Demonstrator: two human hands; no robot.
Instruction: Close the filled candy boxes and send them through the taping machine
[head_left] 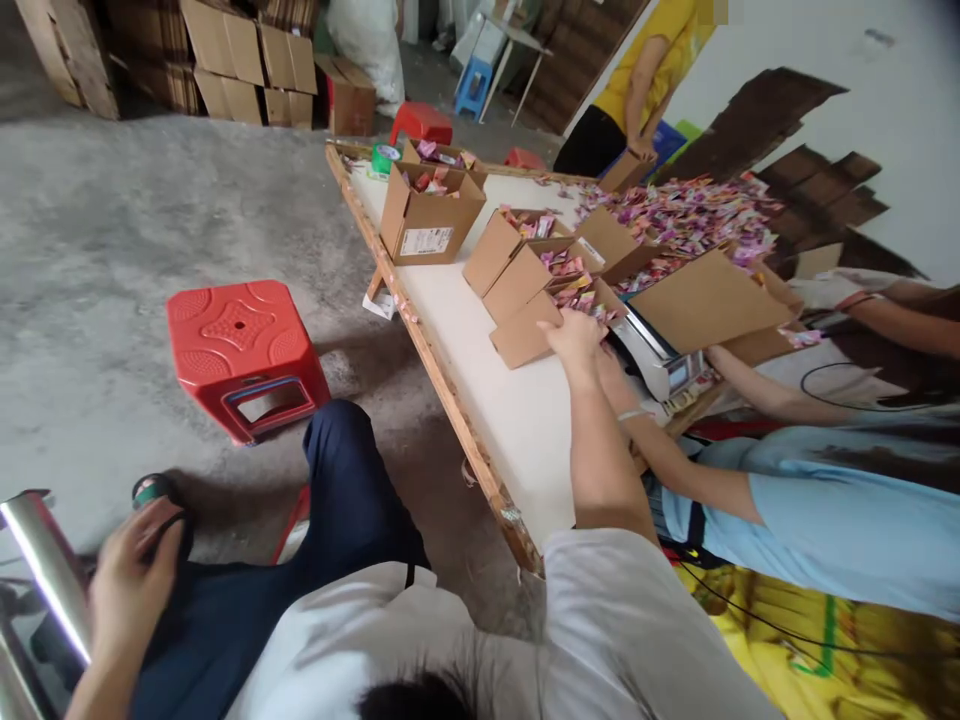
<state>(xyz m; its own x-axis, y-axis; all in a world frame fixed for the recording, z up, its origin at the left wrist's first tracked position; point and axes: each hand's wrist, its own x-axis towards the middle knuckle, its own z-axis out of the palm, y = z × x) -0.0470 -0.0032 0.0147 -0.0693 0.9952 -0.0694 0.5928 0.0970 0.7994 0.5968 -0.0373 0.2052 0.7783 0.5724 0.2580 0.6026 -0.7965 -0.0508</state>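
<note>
My right hand [577, 345] reaches across the table, its fingers closed on the near rim of an open cardboard box [525, 330] filled with small pink and purple packets [581, 293]. Two similar filled boxes stand behind it. Close beside my right hand, a co-worker's hand [611, 375] is at the same box, partly hidden by my forearm. My left hand [135, 565] is low at the left, by a shiny metal tube [46, 565]. Its fingers are curled; a dark thing shows at them, which I cannot make out.
A digital scale [660, 360] stands right of the boxes, beneath a large open carton [709, 300]. Packets [697, 215] lie heaped behind. A taller box [431, 225] and green tape [385, 158] are at the far end. A red stool [240, 335] stands left of the wood-edged table [499, 430].
</note>
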